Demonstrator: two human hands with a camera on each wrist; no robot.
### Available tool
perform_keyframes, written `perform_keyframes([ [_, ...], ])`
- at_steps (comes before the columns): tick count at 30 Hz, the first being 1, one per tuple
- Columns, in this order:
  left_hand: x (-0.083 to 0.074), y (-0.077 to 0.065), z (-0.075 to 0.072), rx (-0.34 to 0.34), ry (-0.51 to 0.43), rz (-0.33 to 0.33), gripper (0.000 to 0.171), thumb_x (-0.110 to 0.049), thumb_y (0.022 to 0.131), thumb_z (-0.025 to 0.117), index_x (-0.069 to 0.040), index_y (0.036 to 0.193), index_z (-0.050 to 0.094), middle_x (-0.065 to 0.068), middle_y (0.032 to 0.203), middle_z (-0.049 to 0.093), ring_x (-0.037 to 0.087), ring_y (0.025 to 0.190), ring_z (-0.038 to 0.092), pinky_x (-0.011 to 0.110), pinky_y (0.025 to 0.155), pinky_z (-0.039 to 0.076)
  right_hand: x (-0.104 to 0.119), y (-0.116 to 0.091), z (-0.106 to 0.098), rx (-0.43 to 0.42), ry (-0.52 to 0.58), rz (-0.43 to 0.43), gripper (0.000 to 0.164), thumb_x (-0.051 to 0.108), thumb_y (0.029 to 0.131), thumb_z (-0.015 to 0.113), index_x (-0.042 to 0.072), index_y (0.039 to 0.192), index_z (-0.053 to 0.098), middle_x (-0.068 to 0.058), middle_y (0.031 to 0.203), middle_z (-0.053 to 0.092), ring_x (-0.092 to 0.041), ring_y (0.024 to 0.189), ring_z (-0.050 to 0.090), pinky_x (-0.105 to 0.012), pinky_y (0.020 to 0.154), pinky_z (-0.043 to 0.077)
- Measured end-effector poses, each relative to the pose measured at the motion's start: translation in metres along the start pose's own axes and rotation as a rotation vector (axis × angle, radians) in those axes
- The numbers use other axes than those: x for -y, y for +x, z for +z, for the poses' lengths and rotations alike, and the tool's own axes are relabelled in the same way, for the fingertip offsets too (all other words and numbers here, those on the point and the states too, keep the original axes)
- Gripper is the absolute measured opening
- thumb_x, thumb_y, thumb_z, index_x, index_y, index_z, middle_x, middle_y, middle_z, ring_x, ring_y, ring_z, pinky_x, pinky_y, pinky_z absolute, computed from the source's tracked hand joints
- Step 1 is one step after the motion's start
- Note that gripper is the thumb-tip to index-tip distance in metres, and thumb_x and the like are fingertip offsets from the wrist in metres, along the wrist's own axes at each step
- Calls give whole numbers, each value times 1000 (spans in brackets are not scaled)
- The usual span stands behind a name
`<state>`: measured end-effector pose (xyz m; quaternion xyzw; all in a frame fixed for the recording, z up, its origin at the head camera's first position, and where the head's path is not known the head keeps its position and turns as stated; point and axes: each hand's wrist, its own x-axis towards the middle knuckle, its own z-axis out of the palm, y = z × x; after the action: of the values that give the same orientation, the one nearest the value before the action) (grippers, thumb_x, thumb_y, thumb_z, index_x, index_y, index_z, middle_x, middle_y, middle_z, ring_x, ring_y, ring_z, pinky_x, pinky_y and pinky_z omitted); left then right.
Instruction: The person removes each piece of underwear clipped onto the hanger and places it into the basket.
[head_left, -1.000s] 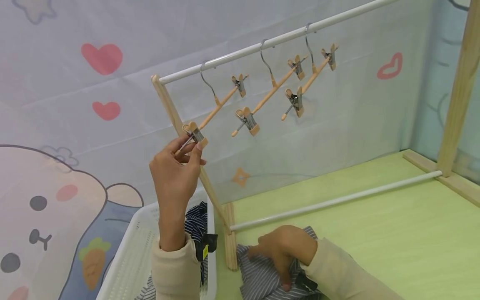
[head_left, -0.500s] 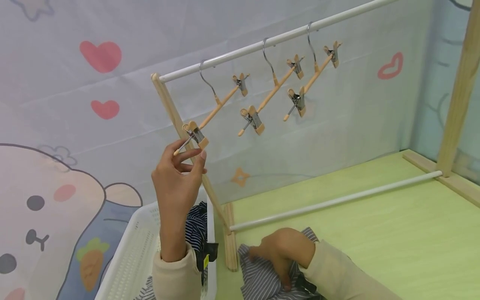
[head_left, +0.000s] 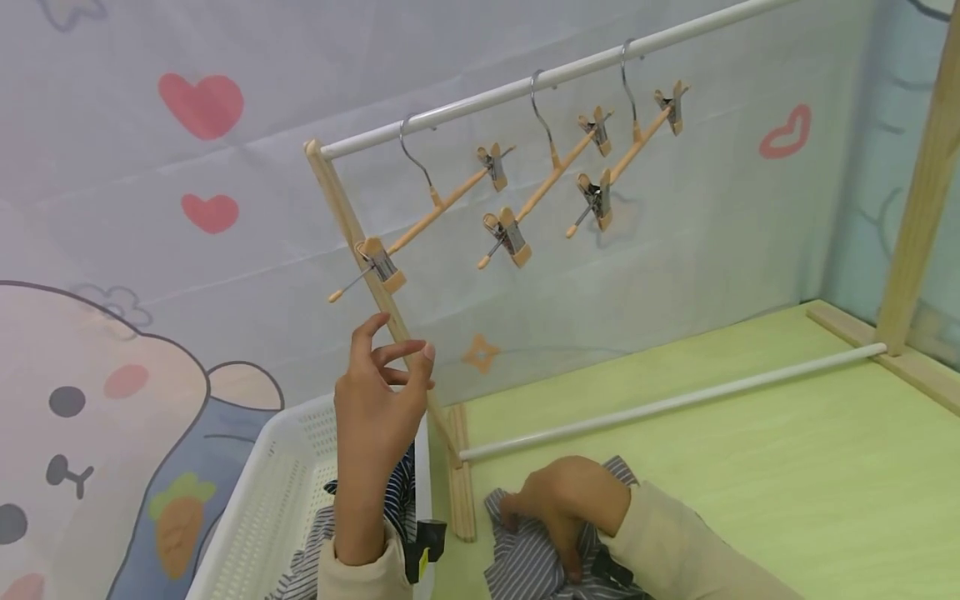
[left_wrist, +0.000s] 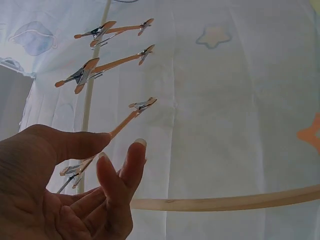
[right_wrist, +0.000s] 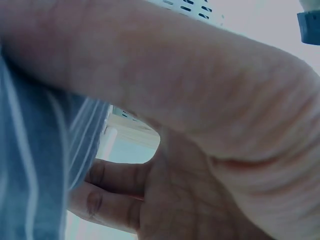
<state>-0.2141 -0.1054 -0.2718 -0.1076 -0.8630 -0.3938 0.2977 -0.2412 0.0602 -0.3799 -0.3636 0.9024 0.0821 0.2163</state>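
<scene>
My left hand (head_left: 381, 408) is raised just below the nearest clip hanger (head_left: 442, 205), apart from it, fingers loosely bent and holding nothing. That hanger's near clip (head_left: 382, 265) sits above the fingertips. In the left wrist view the thumb and fingers of the left hand (left_wrist: 75, 185) overlap the hanger, with a gap between them. Low on the green surface, my right hand (head_left: 573, 500) grips a grey garment with white stripes (head_left: 521, 554). The right wrist view shows the striped cloth (right_wrist: 35, 165) between thumb and fingers; the fingertips are partly hidden behind it.
Two more clip hangers (head_left: 557, 177) hang along the white rail (head_left: 480, 107) of a wooden-framed rack (head_left: 341, 204). A white basket (head_left: 262, 483) with striped clothes (head_left: 318, 533) stands at the left. A lower white bar (head_left: 675, 402) crosses the green surface (head_left: 750, 483).
My left hand has let go of the nearest hanger's near clip and moved down and slightly right. That hanger has swung a little. The right hand and garment have barely moved.
</scene>
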Motion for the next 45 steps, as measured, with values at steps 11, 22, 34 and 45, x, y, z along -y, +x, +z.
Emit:
perform_keyframes([
  [11, -3, -16, 4, 74, 45, 26, 60, -31, 93, 58, -15, 143, 30, -3, 113, 66, 5, 73, 62, 34, 55, 52, -1, -7, -2, 9, 6, -51, 62, 25, 53, 92, 35, 106, 62, 14, 102, 61, -5, 89, 54, -31, 77, 52],
  [22, -5, -22, 14, 242, 113, 87, 59, -34, 94, 56, -18, 144, 29, -2, 124, 59, 10, 78, 61, 33, 61, 52, -8, -11, 0, -8, 11, -50, 46, 20, 54, 90, 36, 90, 68, 18, 88, 59, -3, 76, 51, -26, 67, 51],
  [34, -4, -28, 21, 299, 135, 107, 64, -36, 92, 59, -18, 145, 29, 2, 131, 53, 16, 111, 51, 40, 83, 51, -35, -24, -16, -179, 206, -293, 42, 4, 60, 80, 28, 94, 70, 18, 84, 62, 0, 72, 52, -20, 64, 48],
  [45, -4, -32, 24, 421, 155, 168, 87, -52, 81, 66, -25, 149, 19, 0, 134, 51, 16, 107, 56, 41, 75, 53, -45, -51, -35, -503, 254, -439, 44, -1, 64, 73, 21, 101, 67, 12, 95, 64, -1, 82, 55, -24, 72, 51],
])
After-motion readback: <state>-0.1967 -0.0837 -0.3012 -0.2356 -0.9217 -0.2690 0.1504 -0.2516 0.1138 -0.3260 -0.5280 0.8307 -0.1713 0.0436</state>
